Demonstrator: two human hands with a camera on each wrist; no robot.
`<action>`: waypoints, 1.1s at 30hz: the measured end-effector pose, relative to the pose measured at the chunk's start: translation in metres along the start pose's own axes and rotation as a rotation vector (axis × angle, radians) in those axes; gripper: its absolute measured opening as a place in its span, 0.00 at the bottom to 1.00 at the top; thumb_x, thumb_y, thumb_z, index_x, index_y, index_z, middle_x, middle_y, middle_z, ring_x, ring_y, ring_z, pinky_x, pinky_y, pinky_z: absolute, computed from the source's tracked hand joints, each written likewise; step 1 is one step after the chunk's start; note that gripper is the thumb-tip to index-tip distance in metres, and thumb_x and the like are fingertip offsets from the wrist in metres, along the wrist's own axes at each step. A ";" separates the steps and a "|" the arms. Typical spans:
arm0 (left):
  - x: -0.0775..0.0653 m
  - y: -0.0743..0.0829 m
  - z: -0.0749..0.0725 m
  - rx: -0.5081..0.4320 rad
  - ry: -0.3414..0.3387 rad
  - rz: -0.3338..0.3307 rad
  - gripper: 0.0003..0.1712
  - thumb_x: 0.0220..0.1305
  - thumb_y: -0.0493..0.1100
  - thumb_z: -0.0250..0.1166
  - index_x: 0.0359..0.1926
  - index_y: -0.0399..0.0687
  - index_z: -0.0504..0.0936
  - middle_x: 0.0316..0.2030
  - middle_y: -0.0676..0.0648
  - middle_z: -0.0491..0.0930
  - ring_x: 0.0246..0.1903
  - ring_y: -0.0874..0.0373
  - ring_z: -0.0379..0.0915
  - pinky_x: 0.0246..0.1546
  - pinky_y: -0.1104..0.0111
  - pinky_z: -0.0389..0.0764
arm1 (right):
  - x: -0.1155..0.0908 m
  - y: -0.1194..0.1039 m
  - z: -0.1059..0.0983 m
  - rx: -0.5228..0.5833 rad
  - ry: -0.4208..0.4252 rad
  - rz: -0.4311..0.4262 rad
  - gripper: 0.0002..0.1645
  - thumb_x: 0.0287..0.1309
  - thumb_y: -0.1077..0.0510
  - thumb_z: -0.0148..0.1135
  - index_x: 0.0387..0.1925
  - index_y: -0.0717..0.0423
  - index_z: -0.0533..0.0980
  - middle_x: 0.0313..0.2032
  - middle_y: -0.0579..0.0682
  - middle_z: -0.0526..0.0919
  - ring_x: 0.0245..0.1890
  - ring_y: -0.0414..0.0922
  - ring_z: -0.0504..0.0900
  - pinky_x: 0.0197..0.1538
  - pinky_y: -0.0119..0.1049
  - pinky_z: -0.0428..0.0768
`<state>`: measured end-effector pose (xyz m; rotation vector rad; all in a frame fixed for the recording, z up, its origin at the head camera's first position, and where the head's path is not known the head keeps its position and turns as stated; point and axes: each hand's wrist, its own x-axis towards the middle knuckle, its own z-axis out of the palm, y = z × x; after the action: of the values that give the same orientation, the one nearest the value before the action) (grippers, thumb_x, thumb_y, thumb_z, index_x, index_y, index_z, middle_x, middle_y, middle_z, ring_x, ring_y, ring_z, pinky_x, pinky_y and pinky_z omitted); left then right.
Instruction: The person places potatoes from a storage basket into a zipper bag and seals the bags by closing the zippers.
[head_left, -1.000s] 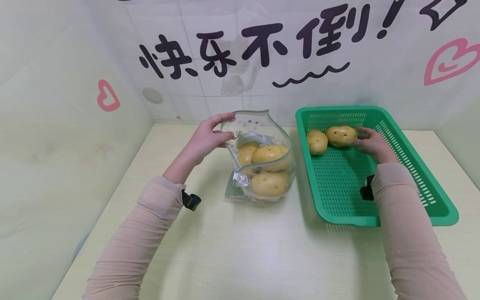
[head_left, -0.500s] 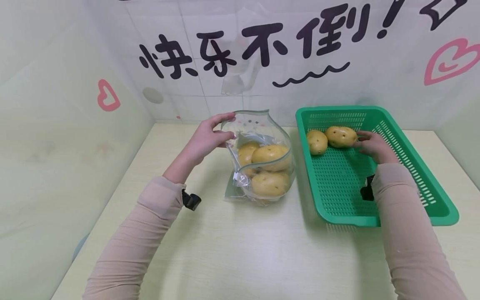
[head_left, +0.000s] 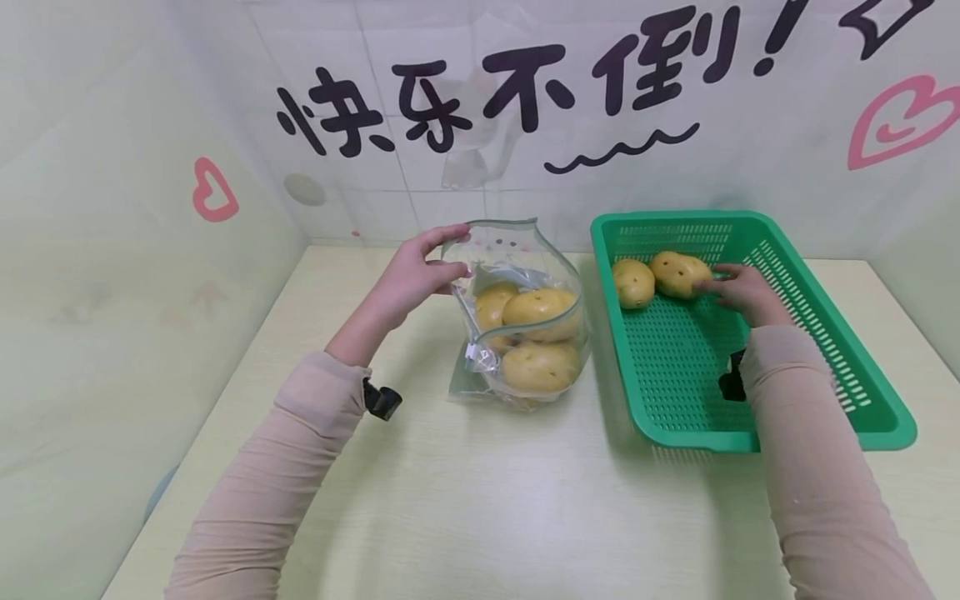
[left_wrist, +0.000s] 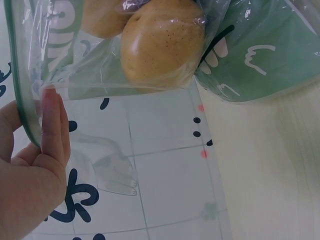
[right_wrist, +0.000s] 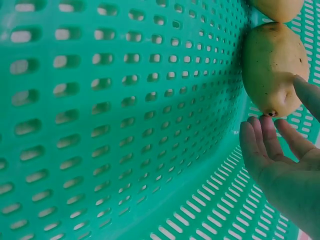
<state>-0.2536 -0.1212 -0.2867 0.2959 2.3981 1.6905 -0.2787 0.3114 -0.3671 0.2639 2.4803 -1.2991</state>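
A clear zip bag (head_left: pixel 506 273) with a green seal strip and a white slider stands with its mouth spread. Inside lie several potatoes (head_left: pixel 540 367). My left hand (head_left: pixel 411 279) pinches the bag's left edge between thumb and fingers, also seen up close in the left wrist view. On the right, my right hand (head_left: pixel 750 297) reaches into a green plastic basket (head_left: pixel 628 367). Its thumb touches the side of a potato (right_wrist: pixel 274 65), and its fingertips meet that potato's near end. Another potato (head_left: pixel 633 284) sits against it, by the basket's left wall.
The basket's slotted wall (right_wrist: pixel 115 95) rises beside my right hand. A pale wood table (head_left: pixel 480 500) carries both bag and basket. Close behind them hangs a white printed sheet (head_left: pixel 525 183) with black characters and hearts. Another pale sheet (head_left: pixel 112 275) stands at the left.
The potato at my right hand has turned slightly and shifted a little left, its near end now lower. The right hand has edged left with it. My left hand and the bag stay put.
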 end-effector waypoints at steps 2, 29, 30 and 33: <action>0.000 0.000 0.000 0.001 0.001 0.001 0.34 0.62 0.34 0.57 0.69 0.50 0.64 0.67 0.49 0.65 0.41 0.62 0.79 0.39 0.72 0.86 | 0.000 0.000 0.001 -0.028 0.002 0.011 0.47 0.68 0.45 0.48 0.73 0.65 0.39 0.72 0.71 0.39 0.68 0.71 0.54 0.72 0.61 0.58; -0.001 0.002 -0.002 0.005 -0.016 -0.007 0.34 0.63 0.34 0.57 0.70 0.49 0.63 0.68 0.49 0.64 0.42 0.61 0.79 0.38 0.74 0.85 | 0.002 -0.006 0.007 -0.052 -0.028 0.017 0.53 0.65 0.41 0.51 0.73 0.68 0.38 0.71 0.73 0.46 0.68 0.67 0.57 0.70 0.57 0.64; -0.001 0.002 -0.002 0.005 -0.016 -0.007 0.34 0.63 0.34 0.57 0.70 0.49 0.63 0.68 0.49 0.64 0.42 0.61 0.79 0.38 0.74 0.85 | 0.002 -0.007 0.008 -0.047 -0.022 0.011 0.53 0.65 0.41 0.52 0.73 0.69 0.38 0.71 0.73 0.47 0.68 0.67 0.58 0.70 0.56 0.65; -0.001 0.002 -0.002 0.007 -0.015 -0.008 0.34 0.63 0.34 0.57 0.70 0.49 0.63 0.68 0.49 0.64 0.43 0.61 0.79 0.38 0.74 0.85 | 0.002 -0.007 0.010 -0.022 -0.009 -0.022 0.52 0.66 0.44 0.52 0.72 0.70 0.38 0.70 0.74 0.48 0.67 0.66 0.59 0.70 0.55 0.66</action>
<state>-0.2529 -0.1225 -0.2839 0.2993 2.3919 1.6707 -0.2804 0.2993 -0.3674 0.2252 2.4949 -1.2782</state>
